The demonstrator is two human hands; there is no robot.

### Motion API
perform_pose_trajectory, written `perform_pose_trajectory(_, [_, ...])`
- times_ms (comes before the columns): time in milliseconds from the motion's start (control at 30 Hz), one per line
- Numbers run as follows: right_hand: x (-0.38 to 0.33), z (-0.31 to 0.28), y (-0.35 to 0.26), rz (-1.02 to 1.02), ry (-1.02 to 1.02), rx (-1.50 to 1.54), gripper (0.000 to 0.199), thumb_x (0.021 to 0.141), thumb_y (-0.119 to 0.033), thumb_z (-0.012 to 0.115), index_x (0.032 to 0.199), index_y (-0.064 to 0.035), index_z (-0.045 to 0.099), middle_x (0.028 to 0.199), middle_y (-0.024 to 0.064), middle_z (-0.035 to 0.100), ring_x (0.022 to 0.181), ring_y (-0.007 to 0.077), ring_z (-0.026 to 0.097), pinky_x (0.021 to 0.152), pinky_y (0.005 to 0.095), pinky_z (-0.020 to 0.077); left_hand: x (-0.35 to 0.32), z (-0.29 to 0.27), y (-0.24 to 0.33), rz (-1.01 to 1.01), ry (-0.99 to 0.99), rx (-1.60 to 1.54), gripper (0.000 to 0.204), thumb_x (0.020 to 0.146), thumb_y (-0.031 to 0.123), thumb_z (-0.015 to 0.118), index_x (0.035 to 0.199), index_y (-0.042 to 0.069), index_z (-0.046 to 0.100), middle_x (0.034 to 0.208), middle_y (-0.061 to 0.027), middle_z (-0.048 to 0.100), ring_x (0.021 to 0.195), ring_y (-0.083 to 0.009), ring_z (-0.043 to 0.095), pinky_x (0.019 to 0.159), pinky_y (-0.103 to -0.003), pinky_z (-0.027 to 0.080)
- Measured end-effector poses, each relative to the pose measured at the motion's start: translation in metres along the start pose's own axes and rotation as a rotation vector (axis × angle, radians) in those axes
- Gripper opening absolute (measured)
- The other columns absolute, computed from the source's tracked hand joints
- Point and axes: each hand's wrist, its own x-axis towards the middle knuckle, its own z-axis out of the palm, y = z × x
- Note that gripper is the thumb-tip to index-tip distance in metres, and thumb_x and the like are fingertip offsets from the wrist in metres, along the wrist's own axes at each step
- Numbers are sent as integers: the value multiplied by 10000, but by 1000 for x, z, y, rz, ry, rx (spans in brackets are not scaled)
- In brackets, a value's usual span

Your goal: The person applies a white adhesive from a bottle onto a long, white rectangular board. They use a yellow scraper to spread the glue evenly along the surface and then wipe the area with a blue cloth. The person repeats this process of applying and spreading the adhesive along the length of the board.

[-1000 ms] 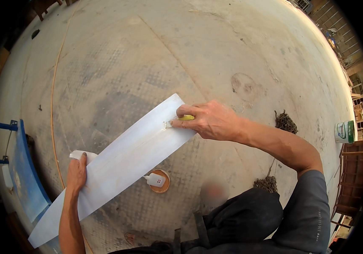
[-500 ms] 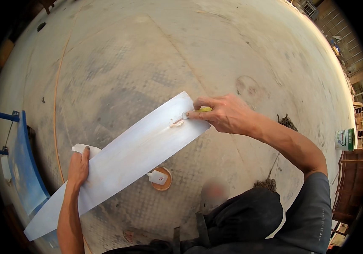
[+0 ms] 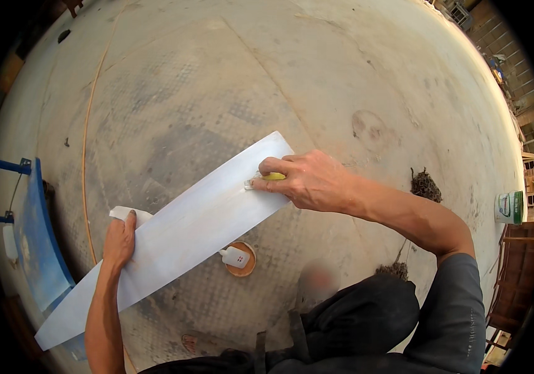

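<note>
The floor (image 3: pixel 342 75) spread beneath everything. Above it, between the two hands, the long white panel (image 3: pixel 186 234) slanted from near left to its broad end, farther off and to the right; its narrow end tapered away past the left forearm. A blue sheet (image 3: pixel 42 243) stood apart at far left.

The left hand (image 3: pixel 119 243) was closed over the panel's far-left edge, thumb on top, its other fingers hidden underneath. The right hand (image 3: pixel 317 181) was bent over the broad end, fingers pinched tight on a yellow-handled scraper (image 3: pixel 274 176) whose blade met the white face.

The step in hand looked like spreading or smoothing filler on that face, though the patch under the blade was too small to read clearly. The next move called for a low blade angle and even pressure, with the left hand bracing the panel against the push.

A white piece (image 3: pixel 131 214) jutted beyond the left thumb; whether it was separate could not be told. Right of the panel's middle, on the near side, lay a round orange dish (image 3: pixel 242 272) holding a small white bottle (image 3: pixel 236 257).
</note>
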Motion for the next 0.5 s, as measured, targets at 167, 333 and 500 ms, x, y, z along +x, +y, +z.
perform_pose_trajectory(167, [-9,-6,20,-1,-35,28,547,746,9,737,1242,-220,717,1096,-34,637,836,179,700,545,339,534,-5,-3,2,11,12,-28,619,1067,430,412,886,-114,646,849,-361,637,853,-521,631,796,-531,466])
perform_pose_trajectory(333, [5,3,-6,-12,-16,-6,536,761,-2,722,1240,-243,727,1093,-42,634,813,177,698,551,333,537,-2,2,2,28,25,-32,616,1066,430,415,867,-105,646,837,-359,634,835,-514,635,786,-530,465])
perform_pose_trajectory(500, [-6,-2,9,-2,-47,16,518,761,-2,725,1222,-239,730,1098,-41,633,830,175,698,555,340,539,-3,-1,-2,-3,-11,-18,619,1066,432,421,847,-105,640,815,-361,626,815,-513,634,771,-530,464])
